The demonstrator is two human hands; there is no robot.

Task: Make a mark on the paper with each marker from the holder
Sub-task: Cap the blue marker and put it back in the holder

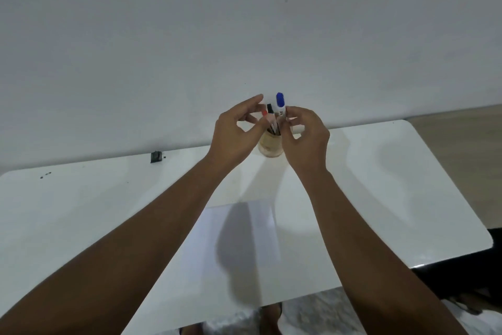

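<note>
Both hands over holder (270, 145) at table's far edge. Right hand (305, 136) pinches blue marker (280, 104); left hand (235, 132) pinches red marker (265, 116). Paper (244, 231) lies nearer, unmarked. Advice: lift straight up, steady holder, avoid snagging black marker (270, 112).

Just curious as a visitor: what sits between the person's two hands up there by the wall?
In the head view, between the left hand and right hand stands a holder with a red-capped marker, a black-capped marker and a blue-capped marker.
</note>
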